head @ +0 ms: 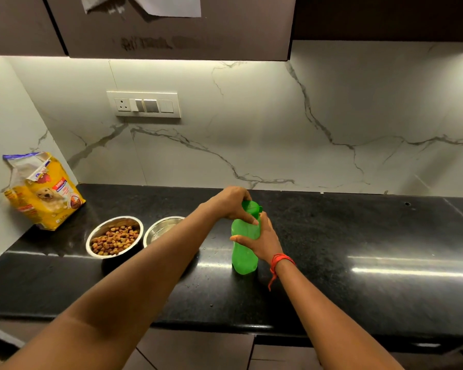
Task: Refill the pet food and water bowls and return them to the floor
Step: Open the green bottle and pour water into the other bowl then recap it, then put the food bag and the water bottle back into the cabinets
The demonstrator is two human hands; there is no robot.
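A green plastic water bottle [243, 257] stands upright on the black counter [358, 236]. My right hand [265, 243] grips its middle from the right side. My left hand [231, 202] is curled over the green cap at the top. To the left, a steel bowl [114, 237] holds brown and orange kibble. Beside it a second steel bowl [159, 231] shows a shiny inside; my left forearm hides its right part. A yellow pet food bag [44, 193], torn open at the top, leans in the left corner.
A marble-look backsplash runs behind the counter with a switch and socket panel [144, 104]. Dark upper cabinets [171, 28] hang overhead. The counter's front edge [225, 327] lies near me, with cabinet doors below. Water drops speckle the counter near the bowls.
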